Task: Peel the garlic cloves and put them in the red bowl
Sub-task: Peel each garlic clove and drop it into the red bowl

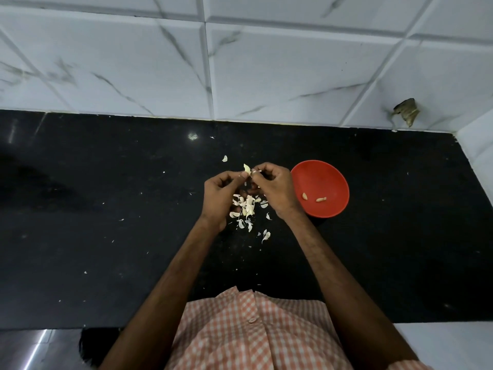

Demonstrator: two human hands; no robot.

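Head view, looking down past a checked shirt [240,329]: both arms reach out over the black countertop [106,222], and the hands meet about midway between its front and back edges. The left hand [220,194] has its fingers curled in, thumb and fingertips pinching a pale garlic clove [247,169] that pokes up above the knuckles. The right hand [274,188] is curled too, its thumb and forefinger nipped onto the same clove from the other side – whether it has skin or flesh I cannot tell. Under and just in front of the hands lies a scatter of white skins [246,206], with one stray piece [225,158] nearer the back edge. The red bowl [328,180] sits on the countertop just beside the right hand, on the side toward the right end, and two peeled cloves [304,196] lie apart on its floor. Behind it all, a white marbled tiled wall [266,62] meets the counter's back edge.
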